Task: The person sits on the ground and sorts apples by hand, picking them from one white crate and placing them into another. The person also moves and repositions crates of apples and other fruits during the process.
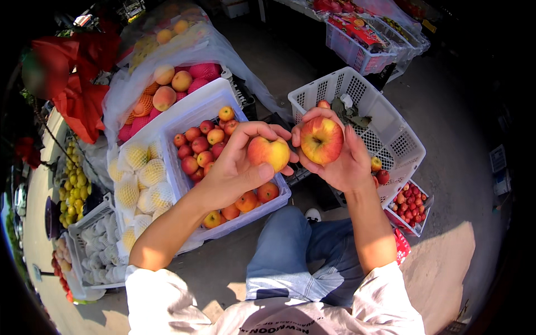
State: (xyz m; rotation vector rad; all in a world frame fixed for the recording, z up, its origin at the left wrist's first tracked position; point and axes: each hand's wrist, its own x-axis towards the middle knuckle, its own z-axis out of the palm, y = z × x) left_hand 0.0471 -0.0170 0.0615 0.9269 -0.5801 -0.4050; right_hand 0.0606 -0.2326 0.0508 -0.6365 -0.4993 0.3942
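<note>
My left hand (pixel 245 167) is wrapped round a red and yellow apple (pixel 268 152), held over a lilac-white plastic crate (pixel 285 195) of red, orange and yellow apples (pixel 201 145). Just to its right, my right hand (pixel 340 167) grips a larger, red-blushed yellow apple (pixel 321 139), stem end facing up. The two apples are close but apart. Behind my right hand, a white perforated basket (pixel 403 153) holds a few apples (pixel 382 176) and some leaves (pixel 355 117), partly hidden by the hand.
Net-wrapped fruit (pixel 134 190), peaches (pixel 164 97) under plastic sheeting and yellow fruit (pixel 75 184) stand left. A small crate (pixel 420 223) of red fruit is right; stacked baskets (pixel 357 53) are behind. My bent legs (pixel 279 251) are below on the pavement.
</note>
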